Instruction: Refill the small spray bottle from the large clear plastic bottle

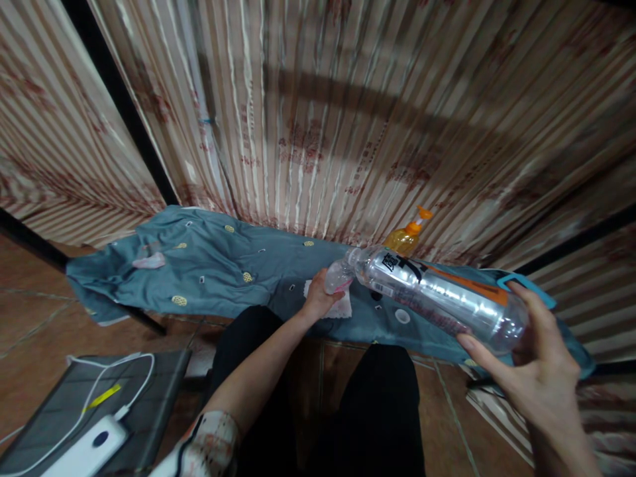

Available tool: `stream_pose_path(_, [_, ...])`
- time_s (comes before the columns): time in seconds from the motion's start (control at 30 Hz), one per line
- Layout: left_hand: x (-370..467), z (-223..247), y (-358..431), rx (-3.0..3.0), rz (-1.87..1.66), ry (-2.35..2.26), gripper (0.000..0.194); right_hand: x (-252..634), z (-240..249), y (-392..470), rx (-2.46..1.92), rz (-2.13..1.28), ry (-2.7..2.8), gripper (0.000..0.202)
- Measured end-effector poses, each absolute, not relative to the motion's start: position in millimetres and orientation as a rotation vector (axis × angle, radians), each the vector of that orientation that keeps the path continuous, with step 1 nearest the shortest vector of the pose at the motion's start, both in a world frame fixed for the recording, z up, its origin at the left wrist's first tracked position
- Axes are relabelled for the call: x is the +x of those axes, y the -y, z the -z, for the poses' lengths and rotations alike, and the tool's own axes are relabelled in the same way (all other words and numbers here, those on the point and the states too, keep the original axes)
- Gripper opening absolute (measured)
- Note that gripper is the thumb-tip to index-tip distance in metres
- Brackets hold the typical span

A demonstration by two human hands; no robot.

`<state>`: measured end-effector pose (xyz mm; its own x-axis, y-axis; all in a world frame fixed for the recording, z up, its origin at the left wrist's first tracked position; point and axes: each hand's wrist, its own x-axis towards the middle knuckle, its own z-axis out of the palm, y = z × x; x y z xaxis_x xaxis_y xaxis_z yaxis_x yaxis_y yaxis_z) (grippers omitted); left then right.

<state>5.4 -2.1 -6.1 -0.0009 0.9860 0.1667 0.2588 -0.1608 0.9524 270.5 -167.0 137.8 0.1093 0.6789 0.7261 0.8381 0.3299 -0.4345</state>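
My right hand (pixel 546 361) grips the base end of a large clear plastic bottle (pixel 442 295) with a silver and orange label. The bottle lies tilted, its neck pointing left and a little up in the picture. Fingers of my left hand (pixel 317 301) are wrapped round a small clear bottle (pixel 338 277). The mouths of the two bottles meet or nearly meet; I cannot tell whether they touch. Below the small bottle lies a white napkin-like piece (pixel 342 308). A small round white cap (pixel 402 317) rests on the cloth under the large bottle.
A blue-grey patterned cloth (pixel 223 265) covers the narrow table. Behind the large bottle stands an orange pump bottle (pixel 403 241). A light-blue edged object (pixel 539 290) lies at the right. At lower left, a white power bank (pixel 92 445) with a cable sits on a dark seat (pixel 163 377).
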Motion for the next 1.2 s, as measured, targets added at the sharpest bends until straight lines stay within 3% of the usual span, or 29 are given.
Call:
stream_pose_path(0.7, [4.1,7.3,-0.4,1.509,-1.190,-1.323,0.051,270.3,-138.1,166.3,-1.420,0.185,1.610,0.094])
stream_pose_path(1.2, [2.7,14.3,-1.3,1.478,-1.262,-1.240,0.062,278.1,-134.0,163.0,-1.396,0.185,1.625,0.090])
